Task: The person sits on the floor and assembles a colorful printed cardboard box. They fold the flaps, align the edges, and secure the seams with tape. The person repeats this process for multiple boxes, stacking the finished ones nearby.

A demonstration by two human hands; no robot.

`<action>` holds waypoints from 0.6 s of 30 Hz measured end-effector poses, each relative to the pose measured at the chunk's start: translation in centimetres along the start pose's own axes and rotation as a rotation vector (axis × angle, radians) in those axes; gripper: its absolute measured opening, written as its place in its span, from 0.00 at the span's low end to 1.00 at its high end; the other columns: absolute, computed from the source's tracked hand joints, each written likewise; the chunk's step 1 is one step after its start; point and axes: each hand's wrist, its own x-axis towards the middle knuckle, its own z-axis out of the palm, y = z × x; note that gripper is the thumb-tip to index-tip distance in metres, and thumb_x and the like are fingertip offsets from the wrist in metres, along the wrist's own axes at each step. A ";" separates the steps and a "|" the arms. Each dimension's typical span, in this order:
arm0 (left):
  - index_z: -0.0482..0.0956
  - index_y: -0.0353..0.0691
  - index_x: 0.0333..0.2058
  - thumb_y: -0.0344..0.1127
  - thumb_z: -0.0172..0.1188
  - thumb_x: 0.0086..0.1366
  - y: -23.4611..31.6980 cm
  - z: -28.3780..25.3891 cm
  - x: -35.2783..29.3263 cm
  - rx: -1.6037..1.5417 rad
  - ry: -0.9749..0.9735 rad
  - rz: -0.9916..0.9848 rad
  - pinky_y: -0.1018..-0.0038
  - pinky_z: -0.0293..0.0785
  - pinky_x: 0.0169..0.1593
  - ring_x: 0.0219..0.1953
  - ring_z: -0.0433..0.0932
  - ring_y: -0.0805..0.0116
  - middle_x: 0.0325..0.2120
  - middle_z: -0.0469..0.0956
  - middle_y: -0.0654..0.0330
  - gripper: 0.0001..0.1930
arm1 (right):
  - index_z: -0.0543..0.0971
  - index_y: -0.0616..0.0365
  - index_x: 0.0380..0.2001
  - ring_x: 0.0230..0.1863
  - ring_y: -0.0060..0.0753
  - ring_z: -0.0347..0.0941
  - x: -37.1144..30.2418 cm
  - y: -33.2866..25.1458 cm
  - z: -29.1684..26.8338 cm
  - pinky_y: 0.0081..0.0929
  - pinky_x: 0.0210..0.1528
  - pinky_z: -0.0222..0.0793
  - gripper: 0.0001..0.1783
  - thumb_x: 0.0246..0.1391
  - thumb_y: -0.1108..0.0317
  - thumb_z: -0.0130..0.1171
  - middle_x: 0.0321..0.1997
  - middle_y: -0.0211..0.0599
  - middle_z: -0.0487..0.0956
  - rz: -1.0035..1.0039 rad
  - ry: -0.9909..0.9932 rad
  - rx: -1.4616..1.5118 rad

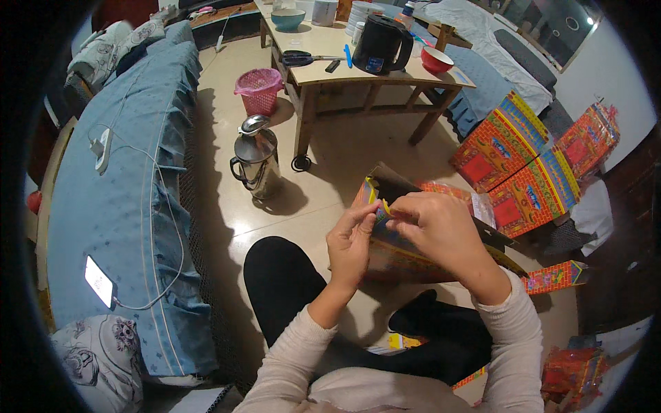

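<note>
My left hand [350, 244] and my right hand [441, 226] meet in front of me, fingers pinched together. Between the fingertips a small yellow strip [385, 207] shows, curved at its end. The right hand's fingers grip it, and the left thumb and forefinger close at its other side, where most of the piece is hidden. Right below the hands stands a printed cardboard box [406, 270] with its top open, partly covered by my hands and wrists.
Brick-patterned cardboard panels [500, 141] lean at the right. A metal thermos jug [259, 162] and pink basket [259, 91] stand on the floor. Ahead, a table [385, 77] holds a black kettle [381, 45]. A blue-covered couch [103, 213] with a charging phone [100, 282] lies left.
</note>
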 end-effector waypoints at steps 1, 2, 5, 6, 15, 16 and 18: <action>0.83 0.33 0.54 0.27 0.60 0.75 0.1 0.0 -0.2 0.017 -0.022 0.017 0.69 0.73 0.63 0.56 0.79 0.67 0.53 0.83 0.54 0.12 | 0.85 0.55 0.35 0.38 0.51 0.82 -0.1 -0.1 -0.1 0.45 0.40 0.76 0.08 0.53 0.65 0.69 0.34 0.41 0.84 -0.014 0.010 -0.003; 0.83 0.33 0.54 0.27 0.60 0.74 0.0 0.0 -0.4 0.090 -0.035 0.055 0.68 0.73 0.63 0.56 0.80 0.66 0.53 0.83 0.54 0.12 | 0.85 0.54 0.35 0.39 0.51 0.82 -0.2 -0.1 -0.1 0.46 0.40 0.76 0.07 0.53 0.66 0.68 0.33 0.40 0.84 -0.029 0.020 -0.006; 0.83 0.33 0.53 0.27 0.63 0.72 -0.1 -0.4 -0.8 0.235 -0.073 0.106 0.69 0.74 0.61 0.55 0.80 0.67 0.52 0.84 0.54 0.13 | 0.83 0.55 0.33 0.38 0.49 0.82 -0.3 -0.5 0.0 0.46 0.41 0.76 0.05 0.53 0.68 0.68 0.32 0.39 0.83 -0.069 0.063 -0.064; 0.83 0.32 0.53 0.29 0.65 0.71 0.0 -0.5 -0.9 0.226 -0.083 0.079 0.71 0.74 0.60 0.53 0.81 0.69 0.50 0.85 0.56 0.14 | 0.83 0.55 0.32 0.38 0.48 0.82 -0.2 -0.6 0.1 0.45 0.42 0.76 0.05 0.53 0.68 0.68 0.31 0.39 0.83 -0.076 0.072 -0.070; 0.87 0.33 0.42 0.22 0.69 0.63 1.0 -0.9 -0.1 0.193 -0.062 0.139 0.74 0.77 0.48 0.40 0.82 0.69 0.36 0.85 0.58 0.08 | 0.80 0.54 0.35 0.39 0.49 0.82 -0.4 -0.9 0.3 0.44 0.41 0.76 0.08 0.53 0.67 0.67 0.32 0.38 0.82 -0.064 0.161 0.089; 0.88 0.33 0.41 0.20 0.69 0.63 1.0 -1.0 -0.1 0.192 -0.069 0.107 0.74 0.77 0.47 0.39 0.82 0.69 0.35 0.85 0.57 0.08 | 0.80 0.54 0.36 0.39 0.49 0.82 -0.4 -0.4 0.3 0.44 0.41 0.76 0.09 0.53 0.66 0.68 0.32 0.39 0.82 -0.082 0.119 0.072; 0.88 0.32 0.38 0.21 0.70 0.61 0.9 -1.0 -0.2 0.172 -0.057 0.066 0.75 0.76 0.45 0.37 0.82 0.69 0.34 0.86 0.57 0.07 | 0.81 0.54 0.38 0.38 0.49 0.82 -0.6 0.2 0.0 0.44 0.40 0.76 0.10 0.54 0.66 0.68 0.32 0.39 0.83 -0.101 0.085 0.050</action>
